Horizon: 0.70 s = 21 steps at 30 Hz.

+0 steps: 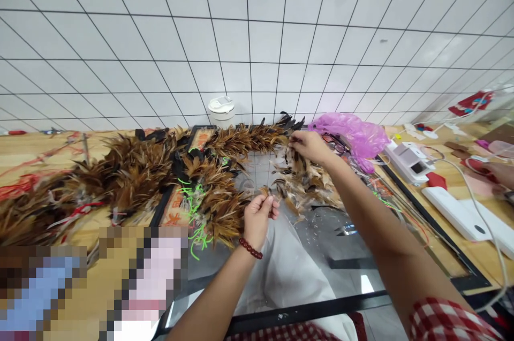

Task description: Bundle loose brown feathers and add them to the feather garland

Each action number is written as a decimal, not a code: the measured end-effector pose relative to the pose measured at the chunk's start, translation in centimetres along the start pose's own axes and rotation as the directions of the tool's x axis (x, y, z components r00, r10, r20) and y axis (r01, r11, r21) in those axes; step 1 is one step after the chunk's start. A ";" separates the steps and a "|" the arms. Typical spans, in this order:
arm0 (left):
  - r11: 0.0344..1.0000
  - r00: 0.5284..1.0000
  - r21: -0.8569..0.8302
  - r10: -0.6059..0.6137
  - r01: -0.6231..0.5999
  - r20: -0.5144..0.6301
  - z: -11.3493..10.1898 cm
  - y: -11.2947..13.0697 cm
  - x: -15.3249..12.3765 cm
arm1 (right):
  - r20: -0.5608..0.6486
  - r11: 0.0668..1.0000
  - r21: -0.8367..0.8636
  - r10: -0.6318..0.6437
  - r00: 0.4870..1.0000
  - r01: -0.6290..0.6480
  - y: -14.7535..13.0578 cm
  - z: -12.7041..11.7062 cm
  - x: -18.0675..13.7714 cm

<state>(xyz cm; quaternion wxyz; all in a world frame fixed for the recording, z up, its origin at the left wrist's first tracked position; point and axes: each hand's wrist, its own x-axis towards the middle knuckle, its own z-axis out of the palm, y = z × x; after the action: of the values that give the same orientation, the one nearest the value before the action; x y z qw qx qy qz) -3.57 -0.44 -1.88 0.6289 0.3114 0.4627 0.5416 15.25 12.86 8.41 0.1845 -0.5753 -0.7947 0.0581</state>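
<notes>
My left hand (260,213), with a dark red bead bracelet on its wrist, is closed in a pinch over the glass tabletop. A small brown feather tip (264,190) shows just above its fingers. My right hand (307,146) reaches farther out, fingers bent down and closed on feathers at the top of a loose brown and cream pile (311,183); the fingertips are partly hidden. Left of my left hand lies a bundle of brown feathers (220,202) beside bright green ties (195,212). Another brown feather row (249,137) runs behind, black-tipped near my right hand.
A purple plastic bag (353,135) and eyeglasses lie beyond my right arm. Small cutters (346,230) rest on the black-framed glass. A white lidded tub (221,111) stands by the tiled wall. More feather bundles (136,169) fill the left; white devices (412,161) and another person's hand (500,172) are right.
</notes>
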 end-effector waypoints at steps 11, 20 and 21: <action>1.000 1.000 0.021 0.020 -0.020 0.023 0.1 0.0 -0.3 | 0.182 0.986 0.028 -0.170 0.969 0.167 2.5 -1.7 -14.3; 1.000 1.000 -0.009 0.019 -0.019 0.013 0.1 0.0 -0.2 | 0.377 0.988 -0.079 -0.094 0.921 0.134 4.5 2.6 -11.2; 1.000 1.000 -0.007 0.024 -0.024 0.013 0.1 -0.1 -0.1 | 0.359 0.985 -0.121 -0.072 0.930 0.123 5.0 2.9 -10.1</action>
<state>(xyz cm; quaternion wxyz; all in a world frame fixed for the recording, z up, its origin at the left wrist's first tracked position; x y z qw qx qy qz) -3.45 -0.57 -1.88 0.6267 0.3183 0.4528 0.5486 21.37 5.42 1.90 0.0000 -0.5269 -0.8446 0.0947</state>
